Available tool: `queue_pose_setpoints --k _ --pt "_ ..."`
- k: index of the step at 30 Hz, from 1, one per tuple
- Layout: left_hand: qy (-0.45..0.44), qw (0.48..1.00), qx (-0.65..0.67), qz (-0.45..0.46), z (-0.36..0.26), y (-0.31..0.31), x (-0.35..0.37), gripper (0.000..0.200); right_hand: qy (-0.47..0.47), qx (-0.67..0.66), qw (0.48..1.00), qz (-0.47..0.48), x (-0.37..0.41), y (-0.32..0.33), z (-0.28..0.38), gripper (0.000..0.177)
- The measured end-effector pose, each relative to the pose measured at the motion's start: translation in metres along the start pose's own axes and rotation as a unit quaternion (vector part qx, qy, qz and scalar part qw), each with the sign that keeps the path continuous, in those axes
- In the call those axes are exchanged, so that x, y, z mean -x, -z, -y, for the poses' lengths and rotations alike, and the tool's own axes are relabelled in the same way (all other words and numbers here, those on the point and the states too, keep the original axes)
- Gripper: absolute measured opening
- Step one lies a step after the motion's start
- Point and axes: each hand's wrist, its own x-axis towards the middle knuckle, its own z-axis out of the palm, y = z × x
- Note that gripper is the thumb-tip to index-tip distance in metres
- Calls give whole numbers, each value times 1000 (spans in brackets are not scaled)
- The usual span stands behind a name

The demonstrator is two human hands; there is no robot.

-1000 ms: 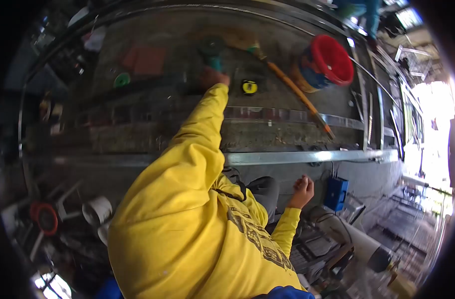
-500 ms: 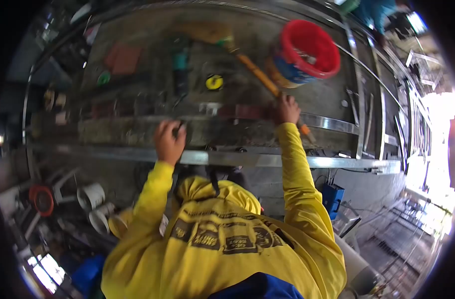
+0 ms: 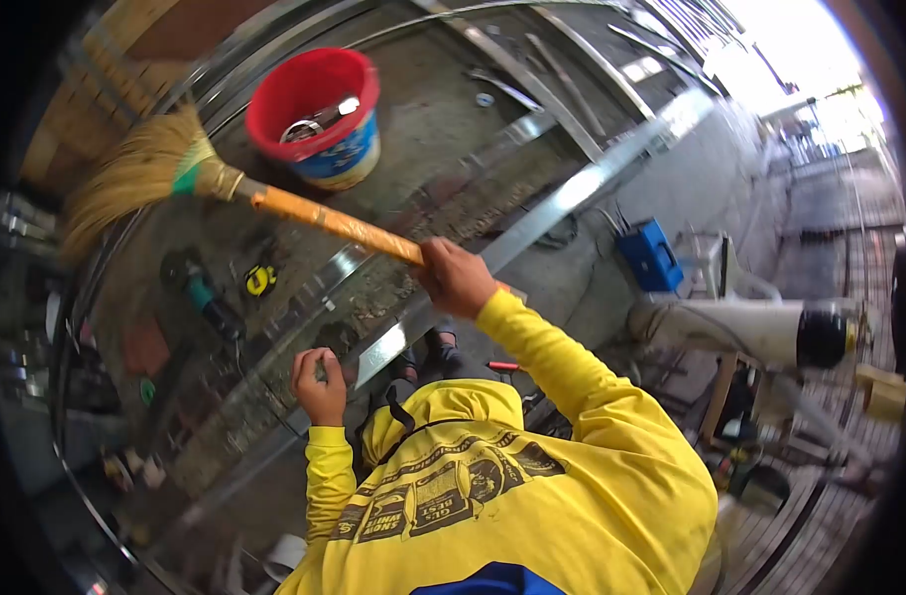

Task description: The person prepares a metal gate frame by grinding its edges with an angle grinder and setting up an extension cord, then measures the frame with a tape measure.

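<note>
My right hand (image 3: 460,279) is closed round the orange handle of a straw broom (image 3: 339,222). The broom's bristles spread out at the upper left, past a red bucket (image 3: 317,104) with metal bits inside. Near the long metal bar (image 3: 562,198), my left hand (image 3: 320,385) has its fingers curled round something small and dark that I cannot make out. A teal power tool (image 3: 207,297) and a yellow tape measure (image 3: 260,280) lie on the surface beyond my left hand.
Metal bars (image 3: 517,69) cross the work surface at the upper right. To the right stand a blue box (image 3: 651,256) and a white cylinder (image 3: 721,330) with a black end. A reddish piece (image 3: 145,345) lies at the left.
The view has swung to the right, so the bucket and tools appear further left. My right hand has raised the broom, whose bristles now show clearly.
</note>
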Motion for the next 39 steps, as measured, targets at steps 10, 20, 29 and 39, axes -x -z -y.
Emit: queue_pose_setpoints --k 10,20,29,39 --pt "-199 952 135 189 -46 -64 -31 8 -458 -52 784 -416 233 13 -21 31" --pt "-178 940 86 278 -110 -106 20 4 -698 -5 701 -145 376 -74 -270 50" --pt "-20 891 -91 445 -138 -149 83 10 -666 -227 710 -23 309 -48 -322 49" --pt "32 836 -153 526 -159 -202 87 15 -651 -233 723 5 268 -60 -352 45"
